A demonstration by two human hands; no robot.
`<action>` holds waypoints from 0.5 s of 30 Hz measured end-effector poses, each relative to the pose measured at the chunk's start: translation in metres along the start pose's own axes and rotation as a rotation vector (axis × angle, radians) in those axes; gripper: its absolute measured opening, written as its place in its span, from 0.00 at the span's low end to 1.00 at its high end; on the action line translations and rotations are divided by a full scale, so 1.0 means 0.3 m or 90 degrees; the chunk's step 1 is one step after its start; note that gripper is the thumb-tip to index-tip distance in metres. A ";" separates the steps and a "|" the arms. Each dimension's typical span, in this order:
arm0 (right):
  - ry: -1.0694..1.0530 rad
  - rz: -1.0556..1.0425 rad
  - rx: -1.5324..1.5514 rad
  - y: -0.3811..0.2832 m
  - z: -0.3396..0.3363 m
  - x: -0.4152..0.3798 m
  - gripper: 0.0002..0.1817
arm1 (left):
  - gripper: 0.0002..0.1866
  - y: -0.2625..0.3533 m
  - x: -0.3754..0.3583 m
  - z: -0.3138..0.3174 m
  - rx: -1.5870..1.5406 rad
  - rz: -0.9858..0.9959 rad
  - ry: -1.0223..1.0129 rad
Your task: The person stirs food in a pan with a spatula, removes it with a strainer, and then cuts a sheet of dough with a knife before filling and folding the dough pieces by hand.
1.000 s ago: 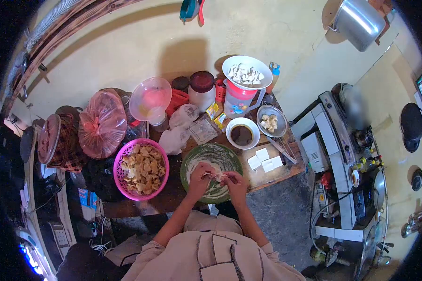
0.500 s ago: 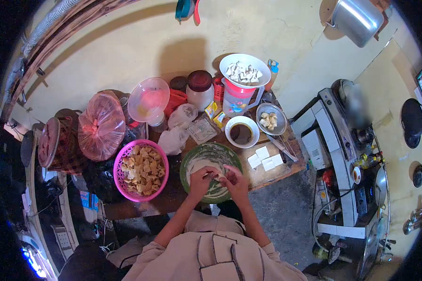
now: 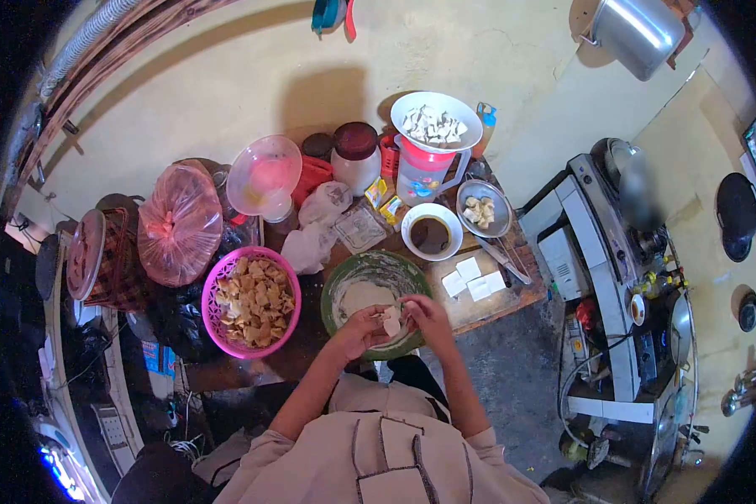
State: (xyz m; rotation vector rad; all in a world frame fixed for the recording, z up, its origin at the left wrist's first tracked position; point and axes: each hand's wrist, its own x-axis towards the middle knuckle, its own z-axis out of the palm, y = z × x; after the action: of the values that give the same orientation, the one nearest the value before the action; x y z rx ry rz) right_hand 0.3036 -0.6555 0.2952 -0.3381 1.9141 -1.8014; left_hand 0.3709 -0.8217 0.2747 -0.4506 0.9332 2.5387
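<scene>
Over the front of a green bowl (image 3: 334, 267) of pale dough or flour, my left hand (image 3: 359, 330) holds a small pale piece (image 3: 391, 322) at its fingertips. My right hand (image 3: 427, 319) is beside it at the bowl's right rim, its fingers pinched together; what they grip, if anything, is too small to make out. White square pieces (image 3: 469, 269) lie on a board (image 3: 454, 311) to the right. Behind them stand a bowl of dark liquid (image 3: 431, 236) and a metal dish with pale chunks (image 3: 480, 212).
A pink basket (image 3: 212, 330) of brown chunks stands left of the bowl. A knife (image 3: 504, 259) lies at the right. Behind are a pitcher (image 3: 422, 175) topped by a white bowl (image 3: 470, 119), a jar (image 3: 356, 160) and plastic bags (image 3: 311, 244). A stove (image 3: 601, 218) stands farther right.
My left hand has turned palm up, showing the pale piece. My right hand has moved slightly right, away from the left fingers.
</scene>
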 end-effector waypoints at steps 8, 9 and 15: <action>-0.157 0.134 0.003 -0.070 -0.019 0.024 0.10 | 0.13 -0.021 -0.016 -0.012 -0.058 0.012 -0.080; -0.135 0.132 0.020 -0.058 -0.017 0.029 0.10 | 0.14 -0.019 -0.020 0.000 -0.086 0.020 -0.074; -0.056 0.124 -0.028 0.005 -0.003 0.046 0.09 | 0.13 -0.040 -0.020 0.017 0.019 0.079 0.040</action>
State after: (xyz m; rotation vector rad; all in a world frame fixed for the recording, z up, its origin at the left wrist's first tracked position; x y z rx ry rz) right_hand 0.2916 -0.6615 0.2914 -0.2328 1.8597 -1.5955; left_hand 0.3810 -0.8115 0.2744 -0.4803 1.0514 2.6315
